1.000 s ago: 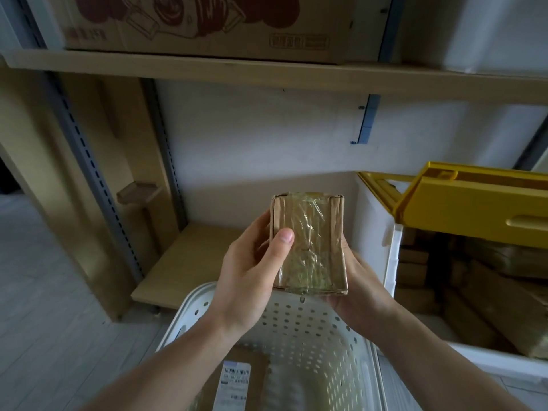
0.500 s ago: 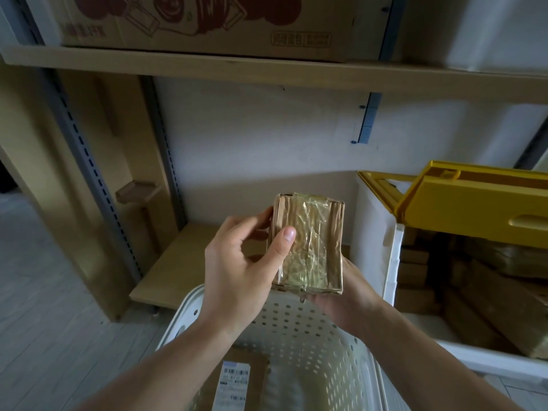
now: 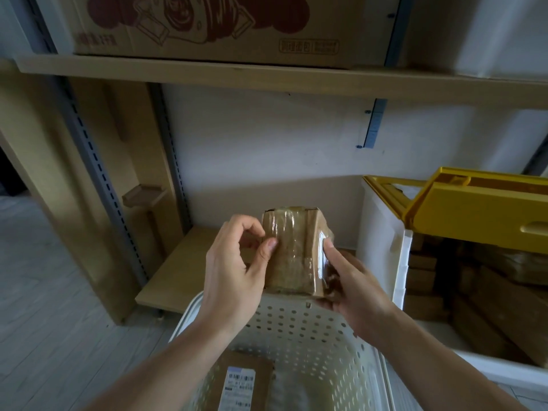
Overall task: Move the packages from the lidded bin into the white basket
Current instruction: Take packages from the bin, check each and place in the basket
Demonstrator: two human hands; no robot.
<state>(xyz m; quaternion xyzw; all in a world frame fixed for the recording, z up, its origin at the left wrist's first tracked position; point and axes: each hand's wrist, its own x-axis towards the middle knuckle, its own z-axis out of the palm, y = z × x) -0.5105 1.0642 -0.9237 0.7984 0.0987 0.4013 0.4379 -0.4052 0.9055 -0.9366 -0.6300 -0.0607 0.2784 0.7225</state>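
A small brown cardboard package wrapped in clear tape is held in the air between both hands, just above the far rim of a white perforated plastic basket. Inside the basket lies a flat brown cardboard parcel with a white barcode label, flat on the bottom at the left. To the right, touching or just beside the basket, stands a white plastic bin with its yellow hinged lid propped open; more brown taped packages are stacked inside it.

The basket and bin sit on a pale wood-plank floor in front of a light wooden shelving unit. A low wooden shelf board runs behind the basket, and a higher wooden shelf carries a large printed cardboard carton. Grey slotted metal uprights stand at the left against a white wall.

The left hand is at the package's left side, its thumb pressed on the front face and its curled fingers gripping the left edge. The right hand cups the package from the lower right, thumb lying along the right front edge, the other fingers hidden behind it.
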